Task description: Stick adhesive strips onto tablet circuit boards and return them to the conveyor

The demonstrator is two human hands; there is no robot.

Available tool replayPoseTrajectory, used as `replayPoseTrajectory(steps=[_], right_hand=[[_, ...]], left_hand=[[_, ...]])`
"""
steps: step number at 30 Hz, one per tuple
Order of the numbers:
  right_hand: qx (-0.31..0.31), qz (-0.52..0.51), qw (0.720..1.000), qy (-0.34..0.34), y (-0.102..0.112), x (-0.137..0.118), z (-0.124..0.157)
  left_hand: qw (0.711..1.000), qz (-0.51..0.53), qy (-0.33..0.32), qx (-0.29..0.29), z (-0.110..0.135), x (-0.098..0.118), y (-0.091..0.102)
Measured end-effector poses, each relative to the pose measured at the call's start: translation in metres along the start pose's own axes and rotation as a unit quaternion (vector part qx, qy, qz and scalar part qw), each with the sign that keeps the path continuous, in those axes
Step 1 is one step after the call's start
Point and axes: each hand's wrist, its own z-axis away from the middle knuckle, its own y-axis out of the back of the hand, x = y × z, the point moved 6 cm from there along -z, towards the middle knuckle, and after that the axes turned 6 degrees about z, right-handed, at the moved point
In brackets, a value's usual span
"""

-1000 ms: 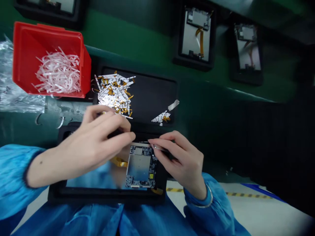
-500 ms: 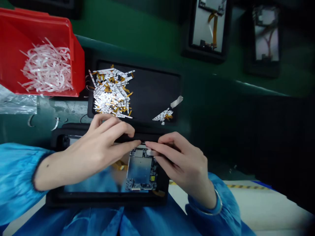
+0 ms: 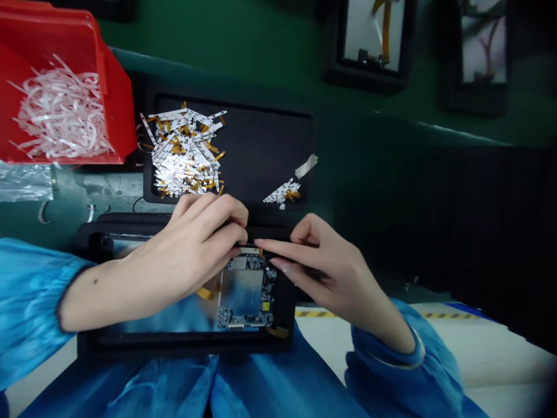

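A tablet-like device with a green-and-silver circuit board point(image 3: 241, 287) lies in a black foam holder point(image 3: 183, 346) in front of me. At the board's upper edge sits a thin white strip point(image 3: 249, 251) with an orange tail. My left hand point(image 3: 191, 255) bends over the device, fingers curled and closed at the strip's left end; whatever they pinch is hidden. From the right, my right hand point(image 3: 333, 270) touches the holder's upper edge beside the strip with its index fingertip. Its thumb stands apart over the board's right side, with nothing visible between them.
Beyond the holder, a black tray point(image 3: 261, 133) carries a heap of white strips with orange tails point(image 3: 187, 154) and a smaller bunch point(image 3: 282, 190). A red bin point(image 3: 117, 104) of white liner scraps stands at left. Two more devices in black holders point(image 3: 365, 75) lie at the back right.
My right index finger and thumb have parted, and the small white piece near them is out of sight. My left fingers have curled more at the edge. The whole view has shifted slightly.
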Motion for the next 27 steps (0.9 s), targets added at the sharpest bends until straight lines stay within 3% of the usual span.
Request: replayPoseTrajectory(steps=[3,8,15,17,21,27], right_hand=[[0.069,-0.13,0.987,-0.065,0.003,0.014,0.009],[0.157,-0.215,0.948,-0.175,0.001,0.027,0.033],[0.296,-0.217,0.919,-0.143,0.022,0.026,0.039],[0.257,-0.288,0.908,-0.16,0.017,0.029,0.027],[0.122,-0.398,0.896,-0.154,-0.003,0.025,-0.001],[0.12,-0.384,0.905,-0.137,-0.007,0.025,-0.008]], left_hand=[[0.999,-0.037,-0.018,0.003,-0.008,0.005,-0.001],[0.996,-0.065,-0.062,-0.022,-0.017,0.019,-0.006],[0.994,-0.064,-0.082,-0.02,-0.012,0.022,-0.004],[0.994,-0.067,-0.088,-0.025,-0.008,0.019,-0.002],[0.994,-0.071,-0.087,-0.015,-0.004,0.016,0.001],[0.995,-0.063,-0.072,-0.009,-0.005,0.014,-0.002]])
